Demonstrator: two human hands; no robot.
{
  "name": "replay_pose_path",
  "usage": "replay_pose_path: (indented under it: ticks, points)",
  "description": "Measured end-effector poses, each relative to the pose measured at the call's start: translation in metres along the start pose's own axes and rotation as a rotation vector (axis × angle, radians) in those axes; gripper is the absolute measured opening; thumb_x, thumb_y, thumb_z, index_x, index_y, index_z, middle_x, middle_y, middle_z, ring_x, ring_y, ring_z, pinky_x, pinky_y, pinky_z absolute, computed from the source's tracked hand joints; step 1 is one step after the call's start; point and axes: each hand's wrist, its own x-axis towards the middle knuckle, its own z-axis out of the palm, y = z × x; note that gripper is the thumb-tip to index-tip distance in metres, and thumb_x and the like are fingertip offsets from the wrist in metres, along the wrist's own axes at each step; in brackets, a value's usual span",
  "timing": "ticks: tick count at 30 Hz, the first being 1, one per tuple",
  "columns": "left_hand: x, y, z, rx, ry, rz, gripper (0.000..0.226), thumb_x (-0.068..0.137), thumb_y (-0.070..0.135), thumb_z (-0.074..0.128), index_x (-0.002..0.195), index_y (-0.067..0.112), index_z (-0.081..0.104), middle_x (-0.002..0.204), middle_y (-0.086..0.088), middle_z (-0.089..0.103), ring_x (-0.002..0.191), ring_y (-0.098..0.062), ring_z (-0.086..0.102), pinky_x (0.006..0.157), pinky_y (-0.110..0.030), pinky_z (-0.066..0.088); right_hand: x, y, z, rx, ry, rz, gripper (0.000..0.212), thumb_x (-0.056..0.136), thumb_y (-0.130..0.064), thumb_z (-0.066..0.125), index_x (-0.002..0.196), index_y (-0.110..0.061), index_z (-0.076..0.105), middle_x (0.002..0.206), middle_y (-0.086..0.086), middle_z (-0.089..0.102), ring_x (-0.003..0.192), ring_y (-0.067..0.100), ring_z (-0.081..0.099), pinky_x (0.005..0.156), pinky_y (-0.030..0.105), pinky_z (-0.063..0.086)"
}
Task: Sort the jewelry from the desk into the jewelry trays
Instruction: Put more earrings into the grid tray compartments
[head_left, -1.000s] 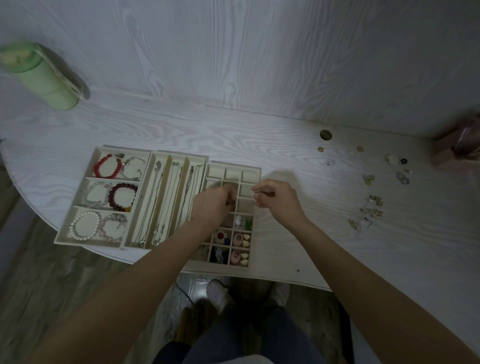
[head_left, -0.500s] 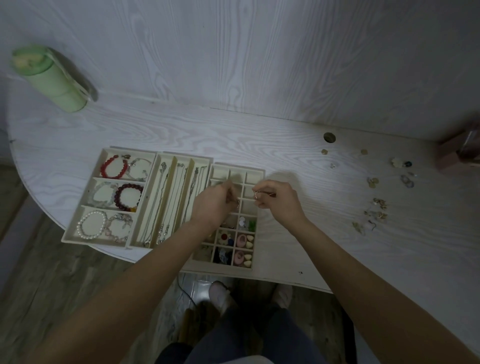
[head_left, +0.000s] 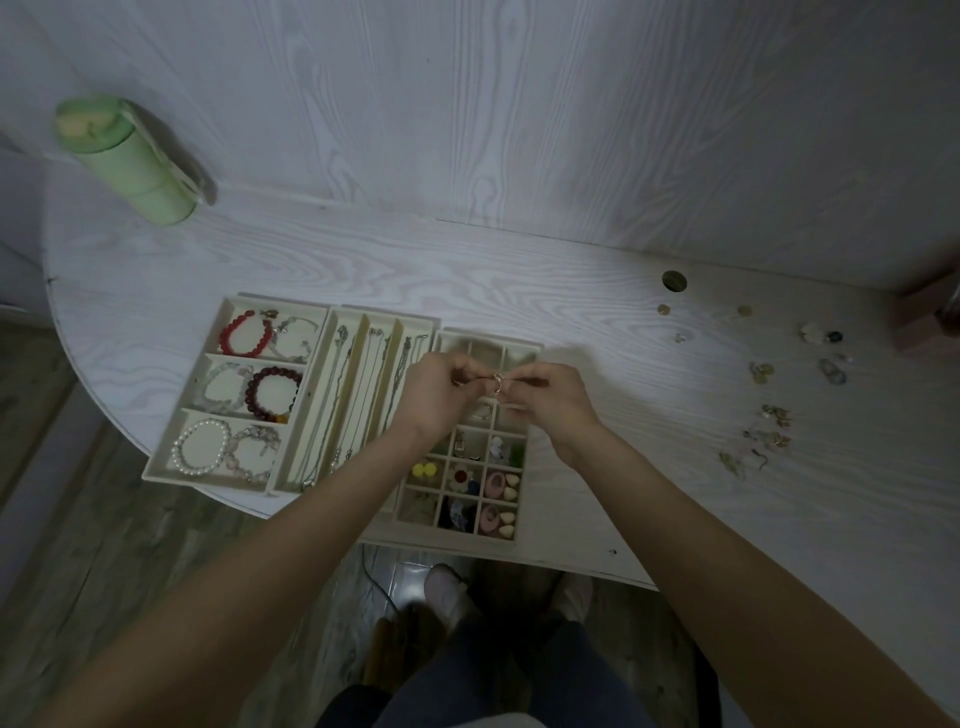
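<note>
My left hand (head_left: 441, 395) and my right hand (head_left: 550, 402) meet above the upper cells of the small-compartment tray (head_left: 531, 347). Together they pinch a small metallic earring (head_left: 497, 382) between their fingertips. Lower cells of that tray hold earrings and studs. To its left stands a necklace tray (head_left: 332, 395) with chains, then a bracelet tray (head_left: 218, 332) with red, dark and pearl bracelets. Loose jewelry pieces (head_left: 774, 415) lie scattered on the desk at the right.
A green cylindrical bottle (head_left: 130, 161) stands at the back left of the white wood-grain desk (head_left: 597, 447). A cable hole (head_left: 674, 281) sits right of centre. A brownish box (head_left: 930, 317) is at the far right edge. The rounded desk edge runs near my legs.
My two hands have come closer together over the compartment tray, and both now pinch the earring between them. The view has shifted slightly.
</note>
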Motion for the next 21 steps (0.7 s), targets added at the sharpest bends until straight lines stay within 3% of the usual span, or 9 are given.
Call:
replay_pose_path:
  ticks: [3,6,14,21]
  points:
    - [0.001,-0.001,-0.001,-0.024,0.012,-0.015,0.012,0.081,0.012,0.072,0.093,0.012,0.072,0.074,0.011,0.064,0.058,0.005,0.053,0.055,-0.004,0.041,0.001,0.0,0.001,-0.067,0.008,0.026,0.006,0.088,-0.004,0.063,0.086,-0.008,0.066,0.078,0.002,0.065,0.065,0.009,0.061,0.057,0.016,0.051]
    - [0.002,-0.003,-0.002,0.021,0.019,0.008,0.011,0.081,0.012,0.072,0.092,0.012,0.072,0.079,0.005,0.068,0.068,-0.002,0.058,0.06,-0.005,0.042,0.001,-0.001,0.002,-0.11,-0.014,0.039,0.008,0.09,-0.007,0.063,0.095,-0.006,0.068,0.078,-0.001,0.064,0.06,0.006,0.06,0.055,0.014,0.048]
    - [0.007,-0.005,-0.004,0.244,-0.061,0.093,0.011,0.087,0.014,0.065,0.094,0.02,0.073,0.085,0.009,0.067,0.077,-0.007,0.06,0.076,-0.024,0.05,-0.003,-0.005,0.001,-0.128,-0.016,0.046,0.005,0.087,-0.005,0.064,0.091,-0.004,0.068,0.074,-0.001,0.063,0.057,0.007,0.058,0.046,0.008,0.043]
    - [0.007,-0.01,-0.009,0.432,-0.069,0.153,0.012,0.089,0.016,0.063,0.096,0.022,0.071,0.084,0.007,0.068,0.074,-0.011,0.06,0.069,-0.024,0.048,0.0,0.001,0.0,-0.167,-0.001,0.018,0.005,0.089,-0.007,0.063,0.087,-0.01,0.065,0.075,-0.002,0.062,0.061,0.009,0.057,0.049,0.01,0.043]
